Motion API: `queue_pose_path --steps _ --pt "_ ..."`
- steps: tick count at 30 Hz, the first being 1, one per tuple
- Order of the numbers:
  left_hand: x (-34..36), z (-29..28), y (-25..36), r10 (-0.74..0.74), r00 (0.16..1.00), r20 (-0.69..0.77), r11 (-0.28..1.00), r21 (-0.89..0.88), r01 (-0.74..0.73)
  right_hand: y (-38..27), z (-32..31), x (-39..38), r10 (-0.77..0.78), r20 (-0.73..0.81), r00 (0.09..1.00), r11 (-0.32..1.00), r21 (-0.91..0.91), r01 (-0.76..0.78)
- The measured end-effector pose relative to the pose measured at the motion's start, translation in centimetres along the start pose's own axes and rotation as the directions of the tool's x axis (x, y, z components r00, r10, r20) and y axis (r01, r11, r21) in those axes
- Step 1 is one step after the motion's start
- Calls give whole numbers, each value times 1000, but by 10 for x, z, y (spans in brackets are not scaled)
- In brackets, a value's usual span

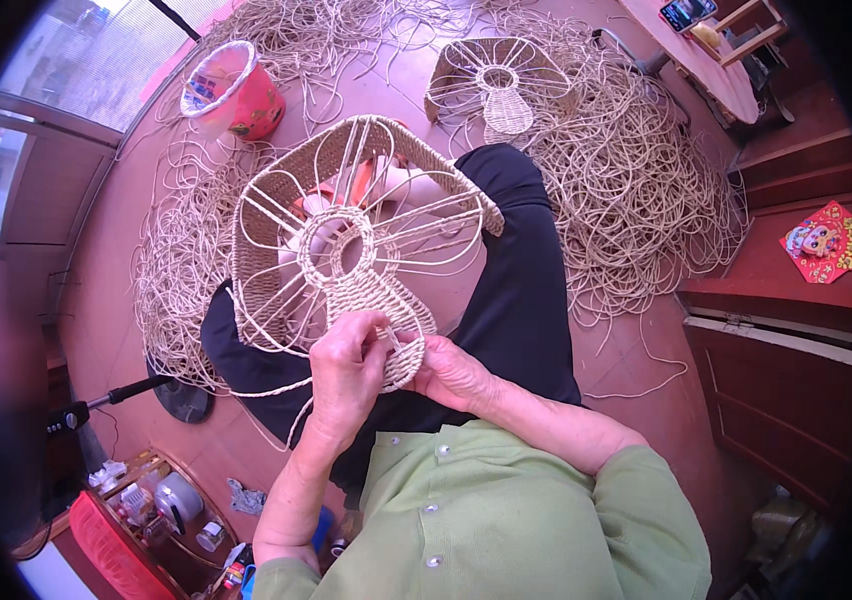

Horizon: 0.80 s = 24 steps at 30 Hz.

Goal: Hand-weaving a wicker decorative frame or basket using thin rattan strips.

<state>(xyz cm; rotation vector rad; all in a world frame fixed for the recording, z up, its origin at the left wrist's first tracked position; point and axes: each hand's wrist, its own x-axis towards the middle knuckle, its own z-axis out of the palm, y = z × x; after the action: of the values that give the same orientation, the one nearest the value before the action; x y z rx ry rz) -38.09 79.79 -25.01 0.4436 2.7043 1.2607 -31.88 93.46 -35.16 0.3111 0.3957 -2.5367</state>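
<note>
On my lap rests a half-woven rope basket (271, 205) on a wire frame, with curved walls, a ring in the middle and thin wire loops spreading from it. A tightly woven tongue (371, 300) runs from the ring toward me. My left hand (348, 355) pinches at the tongue's near left edge, thumb and fingers together on the rope strand (276, 390) that trails off to the left. Closed around the tongue's near right edge is my right hand (451, 372); its fingertips are partly hidden behind the weave.
Big heaps of loose rope lie right (636, 180) and left (181, 250). A similar woven piece (506, 110) stands ahead beside a red bucket (261, 110). Red cabinets (776, 400) line the right; a low shelf (171, 540) with jars sits at lower left.
</note>
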Motion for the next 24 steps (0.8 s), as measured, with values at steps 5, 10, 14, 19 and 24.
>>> queue_pose_path --steps 5,10,14,19,24 --pt "-1 10 6 -90 996 5 988 -127 90 0 -9 0 26 16 1000 997 71 -27" --pt "3 5 6 -48 999 6 999 -10 48 -7 4 -2 -13 -27 1000 1000 20 13" --pt "8 2 6 164 976 146 957 218 -193 -13 11 -6 -34 -78 996 982 184 48" --pt "13 1 5 214 974 80 963 151 -224 -30 10 -19 -113 -106 988 990 -100 102" --pt "13 19 72 661 735 -154 750 110 -652 -41 19 -23 -452 8 892 699 -618 360"
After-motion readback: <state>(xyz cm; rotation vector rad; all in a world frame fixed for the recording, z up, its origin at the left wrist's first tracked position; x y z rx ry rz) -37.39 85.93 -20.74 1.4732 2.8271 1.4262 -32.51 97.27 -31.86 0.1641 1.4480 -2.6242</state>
